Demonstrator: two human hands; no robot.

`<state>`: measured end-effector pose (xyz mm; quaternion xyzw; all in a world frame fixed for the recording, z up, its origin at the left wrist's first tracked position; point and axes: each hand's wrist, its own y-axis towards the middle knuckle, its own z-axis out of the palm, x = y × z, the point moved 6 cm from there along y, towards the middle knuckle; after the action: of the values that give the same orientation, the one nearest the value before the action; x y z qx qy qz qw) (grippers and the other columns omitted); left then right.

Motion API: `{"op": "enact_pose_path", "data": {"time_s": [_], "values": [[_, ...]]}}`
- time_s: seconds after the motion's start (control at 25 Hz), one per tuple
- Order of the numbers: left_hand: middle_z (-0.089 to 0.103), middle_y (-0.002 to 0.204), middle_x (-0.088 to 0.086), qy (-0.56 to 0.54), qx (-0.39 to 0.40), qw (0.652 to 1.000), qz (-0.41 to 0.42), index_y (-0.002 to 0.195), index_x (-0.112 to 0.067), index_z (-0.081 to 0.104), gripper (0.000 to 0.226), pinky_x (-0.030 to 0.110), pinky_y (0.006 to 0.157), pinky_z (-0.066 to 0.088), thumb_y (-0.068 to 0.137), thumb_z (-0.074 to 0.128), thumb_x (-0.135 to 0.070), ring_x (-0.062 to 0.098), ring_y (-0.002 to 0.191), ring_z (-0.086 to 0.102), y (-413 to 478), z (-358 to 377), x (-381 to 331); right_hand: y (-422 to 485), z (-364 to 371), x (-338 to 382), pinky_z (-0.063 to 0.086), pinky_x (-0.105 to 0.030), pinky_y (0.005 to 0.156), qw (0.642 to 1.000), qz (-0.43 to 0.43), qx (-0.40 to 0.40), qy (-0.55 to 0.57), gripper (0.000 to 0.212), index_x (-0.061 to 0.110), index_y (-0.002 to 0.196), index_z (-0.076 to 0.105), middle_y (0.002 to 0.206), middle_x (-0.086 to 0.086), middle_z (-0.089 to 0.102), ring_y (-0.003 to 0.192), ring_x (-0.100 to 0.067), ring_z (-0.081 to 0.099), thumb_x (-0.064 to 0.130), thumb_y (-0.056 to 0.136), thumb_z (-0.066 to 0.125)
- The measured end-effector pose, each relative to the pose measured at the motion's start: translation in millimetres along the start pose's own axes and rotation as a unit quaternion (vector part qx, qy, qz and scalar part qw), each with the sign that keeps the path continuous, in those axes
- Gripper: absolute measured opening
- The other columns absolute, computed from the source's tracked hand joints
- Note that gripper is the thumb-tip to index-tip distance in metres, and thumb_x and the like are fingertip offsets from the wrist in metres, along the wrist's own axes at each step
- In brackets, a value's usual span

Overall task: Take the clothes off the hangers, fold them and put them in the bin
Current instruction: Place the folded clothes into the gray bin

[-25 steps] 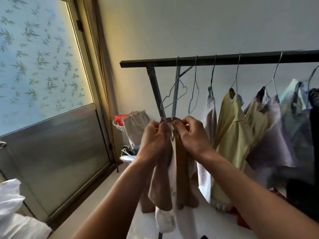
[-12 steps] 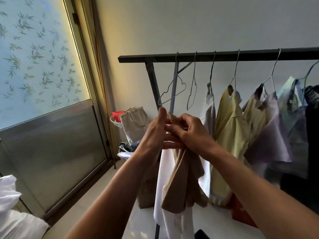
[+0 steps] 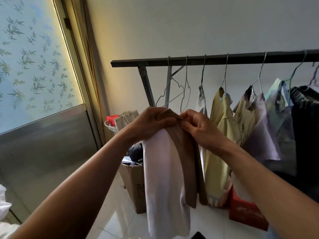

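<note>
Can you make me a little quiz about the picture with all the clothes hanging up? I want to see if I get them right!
1. True or false: the left hand is empty.
2. Which colour is the shirt hanging just right of the white shirt on the rail? A) yellow B) red C) black
3. Fill in: ___ wire hangers on the rail have no clothes on them.

Key
1. False: it grips the tan and white garment, and the right hand pinches it too.
2. A, the yellow shirt.
3. Two, the empty hangers near the rail's left end.
</note>
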<state>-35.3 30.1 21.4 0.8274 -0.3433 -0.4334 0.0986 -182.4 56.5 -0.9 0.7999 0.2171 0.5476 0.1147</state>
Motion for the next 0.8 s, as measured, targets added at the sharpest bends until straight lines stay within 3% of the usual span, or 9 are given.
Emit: {"op": "enact_pose_path", "data": {"time_s": [0.08,0.2,0.28,0.44,0.56,0.68,0.8], "values": [[0.071,0.093,0.014,0.024,-0.012,0.999,0.033,0.101,-0.009,0.072,0.025,0.046,0.086,0.053,0.09,0.065,-0.03,0.023,0.088,0.066,4,0,-6,-9,-2,-18,0.048,-0.033,0.064,0.998,0.02,-0.007,-0.066,0.012,0.019,0.091,0.059,0.078,-0.008,0.063,0.068,-0.013,0.057,0.008,0.085,0.058],[0.069,0.088,0.018,0.044,-0.005,0.998,0.044,0.095,-0.005,0.07,0.032,0.048,0.08,0.052,0.088,0.066,-0.036,0.014,0.08,0.06,10,-5,-15,-23,5,-44,0.048,-0.04,0.061,0.994,0.046,-0.013,-0.095,0.009,0.025,0.078,0.055,0.068,0.004,0.059,0.063,-0.015,0.056,0.019,0.071,0.056],[0.066,0.086,0.022,0.052,-0.003,0.997,0.055,0.093,-0.002,0.069,0.038,0.046,0.076,0.052,0.087,0.065,-0.039,0.013,0.078,0.058,11,-11,-21,-29,12,-56,0.047,-0.036,0.063,0.998,0.041,-0.025,-0.051,0.018,0.027,0.073,0.059,0.064,0.011,0.061,0.064,-0.009,0.056,0.01,0.081,0.058],[0.064,0.088,0.024,0.057,-0.001,0.996,0.069,0.096,0.003,0.067,0.037,0.043,0.075,0.052,0.091,0.062,-0.034,0.024,0.078,0.059,4,-31,-28,-38,18,-71,0.044,-0.034,0.069,0.996,0.069,-0.033,0.042,0.014,0.014,0.082,0.063,0.073,-0.006,0.06,0.073,-0.018,0.053,0.006,0.093,0.059],[0.065,0.083,0.014,0.065,0.002,0.996,0.063,0.095,-0.005,0.069,0.026,0.026,0.068,0.051,0.093,0.06,-0.029,0.015,0.074,0.061,-8,-46,-27,-37,13,-74,0.041,-0.026,0.068,0.988,0.071,-0.078,0.112,0.014,0.01,0.085,0.057,0.074,-0.006,0.055,0.072,-0.013,0.05,0.009,0.098,0.05],[0.065,0.076,-0.006,0.081,0.001,0.996,0.044,0.09,-0.024,0.067,0.009,0.016,0.064,0.051,0.091,0.058,-0.027,0.001,0.071,0.061,-17,-57,-22,-34,-6,-54,0.04,-0.012,0.061,0.985,0.012,-0.171,0.001,0.014,0.015,0.088,0.053,0.074,-0.001,0.056,0.062,0.004,0.049,0.016,0.1,0.047],[0.066,0.071,-0.019,0.078,-0.009,0.996,0.032,0.087,-0.028,0.064,0.016,0.012,0.063,0.049,0.096,0.054,-0.018,-0.003,0.071,0.062,-21,-69,-22,-28,-18,-34,0.043,-0.013,0.055,0.99,-0.022,-0.139,-0.018,0.012,0.018,0.086,0.057,0.066,0.001,0.062,0.057,0.003,0.054,0.027,0.094,0.056]]}}
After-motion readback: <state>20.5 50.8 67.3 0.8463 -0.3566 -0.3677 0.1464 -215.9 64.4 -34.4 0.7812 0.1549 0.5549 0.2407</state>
